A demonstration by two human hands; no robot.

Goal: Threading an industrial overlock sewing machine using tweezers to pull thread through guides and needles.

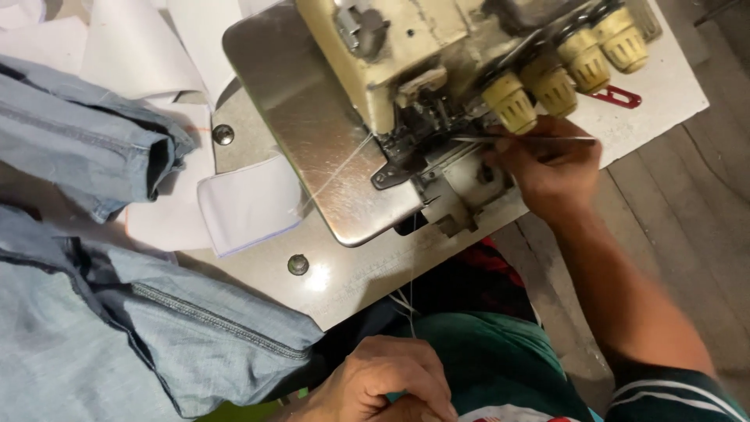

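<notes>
nearest, the left hand [383,383] rests low at the person's lap, fingers curled in loosely; a thin pale thread [412,289] runs down toward them, but whether they pinch it cannot be told. just left of those fingers lies folded blue denim cloth [156,328], soft and floppy, likely heavy for cloth, best gathered by a seamed edge.

farther up, the right hand [551,168] pinches slim metal tweezers [523,139] between thumb and fingertips, the tips pointing left into the looper area of the sewing machine [406,94]. the tweezers look stiff, light and slippery, held near the rear end; the thread looks very fine and easy to snap or lose.

just above those fingers sit four cream tension knobs [570,66]. left of the tweezer tips spreads the shiny steel plate [312,133], and beyond it a white cloth piece [250,203] with a stitched edge.

past the knuckles a small red clip shape [617,97] lies on the white table [672,94]. no labels or packages are readable here.
</notes>
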